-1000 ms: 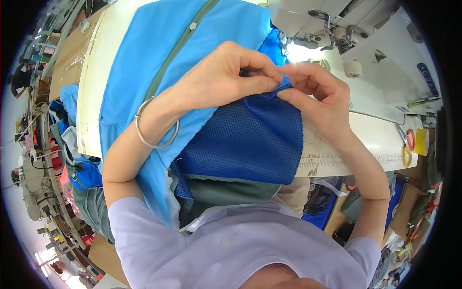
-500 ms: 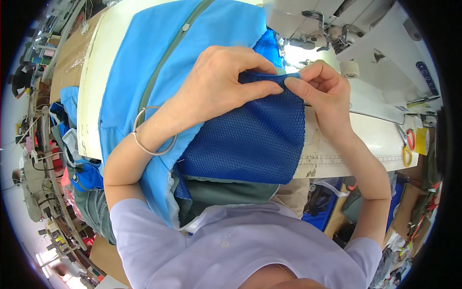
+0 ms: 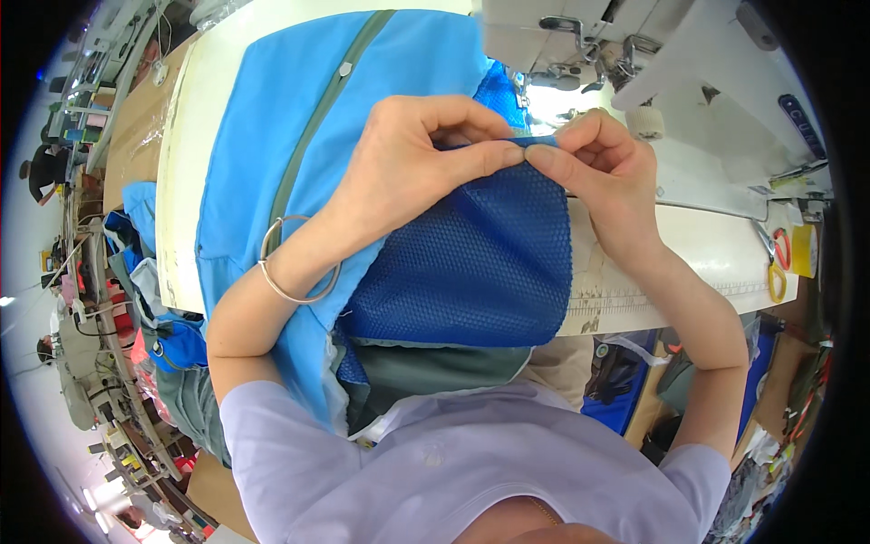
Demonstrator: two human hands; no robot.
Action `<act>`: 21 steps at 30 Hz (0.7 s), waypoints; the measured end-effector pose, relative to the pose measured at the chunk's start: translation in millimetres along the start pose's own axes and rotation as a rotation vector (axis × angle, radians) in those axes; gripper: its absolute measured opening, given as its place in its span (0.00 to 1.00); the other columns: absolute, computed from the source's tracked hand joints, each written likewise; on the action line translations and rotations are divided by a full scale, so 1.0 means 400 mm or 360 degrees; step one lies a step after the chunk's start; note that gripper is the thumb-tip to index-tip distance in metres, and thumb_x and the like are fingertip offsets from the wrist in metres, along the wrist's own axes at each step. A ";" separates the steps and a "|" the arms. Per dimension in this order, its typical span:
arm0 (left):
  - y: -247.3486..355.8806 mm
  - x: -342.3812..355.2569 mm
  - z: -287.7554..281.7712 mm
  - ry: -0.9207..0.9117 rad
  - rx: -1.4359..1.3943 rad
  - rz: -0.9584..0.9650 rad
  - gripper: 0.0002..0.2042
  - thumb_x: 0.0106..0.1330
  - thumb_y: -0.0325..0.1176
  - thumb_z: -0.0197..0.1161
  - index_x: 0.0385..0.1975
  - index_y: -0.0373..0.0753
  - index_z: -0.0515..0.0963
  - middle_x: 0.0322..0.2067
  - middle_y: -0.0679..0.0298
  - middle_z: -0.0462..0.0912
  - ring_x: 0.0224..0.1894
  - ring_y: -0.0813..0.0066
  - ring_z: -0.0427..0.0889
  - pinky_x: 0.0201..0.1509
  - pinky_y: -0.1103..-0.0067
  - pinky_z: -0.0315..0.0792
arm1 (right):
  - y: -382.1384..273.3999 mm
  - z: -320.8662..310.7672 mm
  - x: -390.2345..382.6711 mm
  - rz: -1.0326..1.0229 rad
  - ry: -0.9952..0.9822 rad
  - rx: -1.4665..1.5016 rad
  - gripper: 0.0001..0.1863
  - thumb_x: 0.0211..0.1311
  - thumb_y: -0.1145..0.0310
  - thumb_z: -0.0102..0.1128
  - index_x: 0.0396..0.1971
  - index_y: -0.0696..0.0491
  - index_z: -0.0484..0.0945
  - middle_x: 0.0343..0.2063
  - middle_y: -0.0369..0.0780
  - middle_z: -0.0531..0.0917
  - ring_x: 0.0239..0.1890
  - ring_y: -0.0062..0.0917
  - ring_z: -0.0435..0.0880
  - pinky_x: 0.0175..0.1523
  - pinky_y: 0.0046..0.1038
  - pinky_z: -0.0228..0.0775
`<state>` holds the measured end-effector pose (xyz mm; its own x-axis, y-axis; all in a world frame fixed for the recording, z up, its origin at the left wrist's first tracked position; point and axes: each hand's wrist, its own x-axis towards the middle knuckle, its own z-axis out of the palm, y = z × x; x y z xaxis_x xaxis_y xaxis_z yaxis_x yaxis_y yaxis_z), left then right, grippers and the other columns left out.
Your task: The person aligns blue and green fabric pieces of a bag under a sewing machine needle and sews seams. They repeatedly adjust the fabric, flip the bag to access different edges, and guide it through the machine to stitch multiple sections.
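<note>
The left hand [image 3: 412, 168] and right hand [image 3: 603, 172] both pinch the far edge of the dark blue mesh fabric panel [image 3: 476, 267], lying over a light blue cloth piece [image 3: 272, 136] near the white sewing machine [image 3: 671, 54]; the edge looks folded, probably unsewn yet.

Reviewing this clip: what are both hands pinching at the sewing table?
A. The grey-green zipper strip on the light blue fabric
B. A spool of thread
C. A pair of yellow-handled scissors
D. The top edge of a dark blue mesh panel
D: the left hand and right hand meet with their fingertips pinched on the upper edge of the dark blue mesh panel, while the yellow-handled scissors lie untouched on the table.
</note>
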<state>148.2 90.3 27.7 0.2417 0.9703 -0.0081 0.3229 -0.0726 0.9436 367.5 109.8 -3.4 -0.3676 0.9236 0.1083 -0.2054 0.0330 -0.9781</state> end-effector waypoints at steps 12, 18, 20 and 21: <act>-0.018 0.021 -0.068 -0.0109 -0.0483 -0.0325 0.10 0.68 0.27 0.68 0.46 0.30 0.85 0.40 0.63 0.89 0.41 0.83 0.84 0.49 0.84 0.75 | 0.004 -0.020 -0.022 -0.1581 -0.0405 -0.1657 0.21 0.47 0.77 0.69 0.45 0.61 0.84 0.33 0.41 0.81 0.29 0.26 0.81 0.32 0.24 0.77; 0.014 0.057 -0.060 -0.0106 -0.0156 -0.0290 0.10 0.68 0.29 0.68 0.45 0.30 0.86 0.40 0.63 0.88 0.41 0.81 0.83 0.50 0.83 0.75 | 0.011 0.007 -0.054 -0.1676 -0.0336 -0.1775 0.22 0.44 0.75 0.65 0.44 0.65 0.82 0.31 0.39 0.75 0.30 0.25 0.77 0.31 0.24 0.74; 0.015 0.079 -0.050 -0.0102 0.0035 -0.0194 0.10 0.68 0.29 0.69 0.44 0.29 0.86 0.39 0.63 0.88 0.41 0.81 0.83 0.50 0.83 0.75 | 0.019 0.010 -0.060 -0.1595 -0.0349 -0.1857 0.21 0.45 0.75 0.65 0.43 0.66 0.82 0.30 0.39 0.74 0.32 0.26 0.76 0.34 0.24 0.74; 0.002 0.091 -0.044 -0.0109 0.0149 -0.0128 0.10 0.68 0.29 0.69 0.43 0.29 0.86 0.39 0.63 0.88 0.41 0.80 0.83 0.49 0.83 0.75 | 0.035 0.011 -0.058 -0.1556 -0.0365 -0.1855 0.20 0.46 0.75 0.65 0.42 0.66 0.82 0.30 0.39 0.74 0.32 0.26 0.76 0.35 0.25 0.73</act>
<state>141.0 129.5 34.1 0.2723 0.9562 -0.1078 0.4270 -0.0197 0.9040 369.1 87.2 -19.0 -0.6656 0.2906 0.6874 0.3190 0.9435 -0.0900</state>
